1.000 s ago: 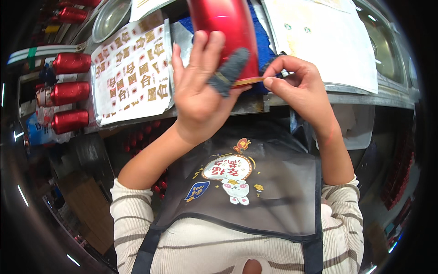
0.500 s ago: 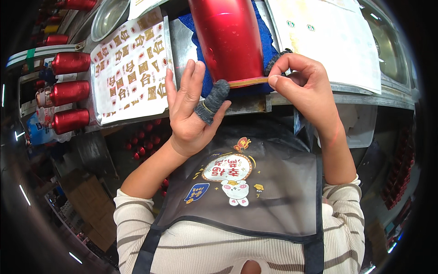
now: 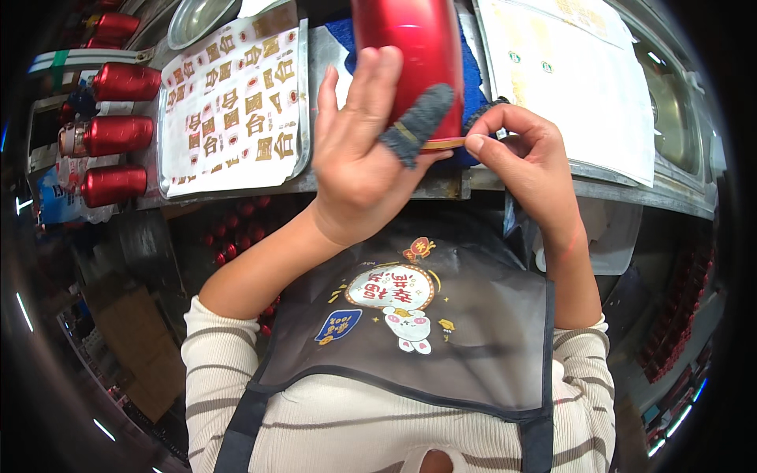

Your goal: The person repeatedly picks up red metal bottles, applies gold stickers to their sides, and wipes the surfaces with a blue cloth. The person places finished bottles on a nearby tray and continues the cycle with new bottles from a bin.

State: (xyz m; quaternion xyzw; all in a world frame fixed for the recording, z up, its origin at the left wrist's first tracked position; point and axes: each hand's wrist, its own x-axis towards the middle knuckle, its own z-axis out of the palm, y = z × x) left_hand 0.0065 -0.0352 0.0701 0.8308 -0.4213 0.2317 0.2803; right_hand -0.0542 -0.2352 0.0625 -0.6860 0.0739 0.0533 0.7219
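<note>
- We judge the work partway along: the strip (image 3: pixel 444 144) already runs along the near end of the big bottle (image 3: pixel 410 39), while its right end is not yet let go.
- Our right hand (image 3: pixel 530 150) is clamped on that end in a pinch. Our left hand (image 3: pixel 355 154) is spread across the bottle's near left side; whether it presses, we cannot tell.
- The big bottle lies on the blue cloth (image 3: pixel 473 71) near the tabletop's (image 3: pixel 441 186) near edge, between the tray (image 3: pixel 304 118) and the white sheet (image 3: pixel 583 110); its far end is out of view.
- We count one big bottle, one strip, one cloth, one white sheet, and one tray bearing one printed sheet (image 3: pixel 229 102).
- Three small bottles (image 3: pixel 126 82) line up left of the tray.
- There is one bowl (image 3: pixel 197 22) far left, one basin (image 3: pixel 672 122) far right.
- More red pieces (image 3: pixel 256 232) blur below; we cannot count them.
</note>
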